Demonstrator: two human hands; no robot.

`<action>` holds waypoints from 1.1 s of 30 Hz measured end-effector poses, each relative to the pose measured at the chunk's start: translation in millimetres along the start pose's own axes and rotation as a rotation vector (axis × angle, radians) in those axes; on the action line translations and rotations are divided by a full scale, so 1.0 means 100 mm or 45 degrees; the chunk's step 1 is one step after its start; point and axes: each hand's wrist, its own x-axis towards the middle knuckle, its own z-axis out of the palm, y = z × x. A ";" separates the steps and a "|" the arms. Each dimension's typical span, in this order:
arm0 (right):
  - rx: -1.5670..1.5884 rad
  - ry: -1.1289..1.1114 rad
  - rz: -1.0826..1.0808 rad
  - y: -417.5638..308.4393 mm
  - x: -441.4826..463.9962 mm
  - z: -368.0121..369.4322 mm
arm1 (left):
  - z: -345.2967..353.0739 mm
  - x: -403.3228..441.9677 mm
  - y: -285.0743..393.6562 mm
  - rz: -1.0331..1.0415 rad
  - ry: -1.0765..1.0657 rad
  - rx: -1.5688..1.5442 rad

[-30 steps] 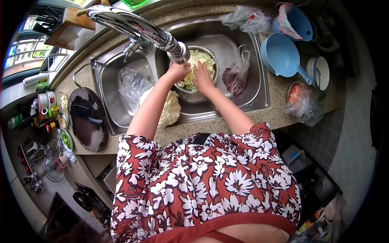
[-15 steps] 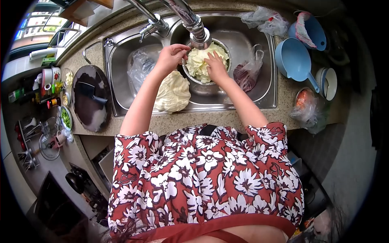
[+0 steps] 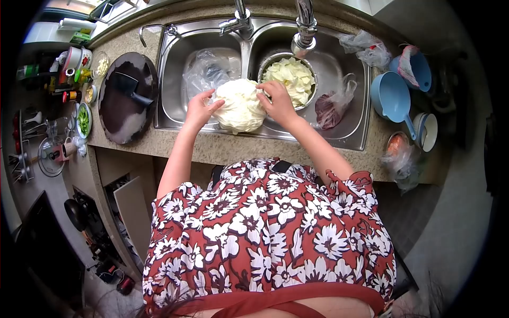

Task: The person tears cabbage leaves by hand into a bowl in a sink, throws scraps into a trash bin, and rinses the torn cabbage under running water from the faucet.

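A pale cabbage head (image 3: 239, 112) rests at the front of the double sink, by the divider between the bowls. My left hand (image 3: 201, 110) is at its left side, fingers and thumb spread, the thumb close to the leaves. On the other side, my right hand (image 3: 278, 103) has its fingers apart and slightly bent, the tips at the cabbage's upper right edge. Neither hand is closed round it. Torn cabbage leaves (image 3: 290, 77) fill a round metal bowl (image 3: 314, 94) in the right-hand sink bowl, just beyond my right hand.
Clear plastic bag (image 3: 204, 74) lies in the left sink bowl; a bag with something dark red (image 3: 330, 110) sits in the right one. Faucet (image 3: 305, 40) overhangs the metal bowl. A cleaver (image 3: 127, 90) lies on a dark round board (image 3: 114, 114) at left; blue ladle-like basin (image 3: 389, 95) stands right.
Both hands have left the bowl of torn leaves and come to either side of the cabbage head. The view has shifted, so the sink appears higher and farther right.
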 end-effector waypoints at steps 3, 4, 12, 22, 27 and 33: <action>0.105 -0.171 0.112 -0.09 -0.08 0.20 | 0.14 -0.17 0.07 0.044 0.057 -0.049; 0.111 -0.169 0.167 -0.07 -0.09 0.27 | 0.16 -0.17 0.02 0.046 0.063 -0.054; 0.401 -0.688 0.107 0.02 0.48 0.23 | -0.19 -0.01 -0.05 -0.194 -0.096 0.245; -0.268 -0.133 -0.427 -0.27 0.23 0.38 | -0.06 0.31 0.06 -0.270 -0.368 0.218; -0.361 -0.222 -0.340 -0.25 0.16 0.15 | 0.12 0.17 0.05 -0.301 -0.351 -0.026; -0.460 -0.529 -0.303 -0.27 0.34 0.02 | 0.20 0.06 0.12 -0.033 -0.156 0.166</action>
